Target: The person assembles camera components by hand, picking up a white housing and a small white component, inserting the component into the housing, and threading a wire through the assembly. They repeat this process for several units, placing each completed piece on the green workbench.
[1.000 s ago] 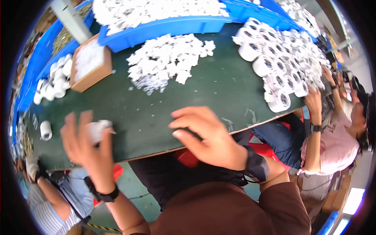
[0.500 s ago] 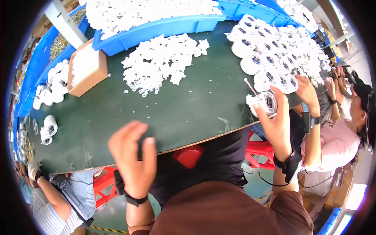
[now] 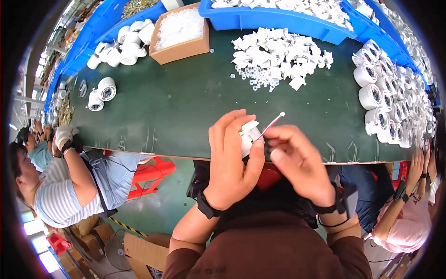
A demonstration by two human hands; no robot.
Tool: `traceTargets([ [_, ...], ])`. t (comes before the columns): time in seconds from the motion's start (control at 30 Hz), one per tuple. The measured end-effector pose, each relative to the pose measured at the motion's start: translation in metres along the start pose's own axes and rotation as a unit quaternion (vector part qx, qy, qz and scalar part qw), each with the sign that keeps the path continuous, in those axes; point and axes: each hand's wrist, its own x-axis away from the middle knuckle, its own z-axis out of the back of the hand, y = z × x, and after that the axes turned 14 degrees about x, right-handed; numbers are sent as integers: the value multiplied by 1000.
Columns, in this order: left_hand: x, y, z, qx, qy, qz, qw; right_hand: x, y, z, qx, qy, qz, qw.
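Note:
My left hand (image 3: 230, 165) is closed around a white plastic housing (image 3: 249, 134), held just over the table's front edge. A thin red-and-white wire (image 3: 269, 126) with a small white plug at its tip sticks up from the housing. My fingers cover most of the housing. Right beside the wire is my right hand (image 3: 299, 165), thumb and fingers apart and slightly blurred; its index fingertip is close to the wire's base. Whether it touches the wire is hard to see.
White bracket pieces (image 3: 288, 53) and small clear rings (image 3: 260, 76) lie on the green table (image 3: 176, 102). Finished-looking white round units (image 3: 371, 96) crowd the right side. Behind stand a carton (image 3: 183, 50) of translucent parts and blue bins (image 3: 278, 21). Co-workers sit on both sides.
My right hand has brought the housing from the right pile to the middle, where my left hand now holds it. My view has swung rightward.

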Motion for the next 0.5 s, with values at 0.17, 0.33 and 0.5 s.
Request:
traceTargets([
  [0.17, -4, -5, 7, -15, -2, -45, 999, -30, -31, 5, -113, 2, -62, 992],
  [0.33, -8, -3, 7, -32, 32, -55, 997, -28, -33, -6, -2, 29, 45, 999],
  [0.5, -6, 5, 5, 56, 65, 16, 996, -26, -4, -20, 88, 112, 114, 983],
])
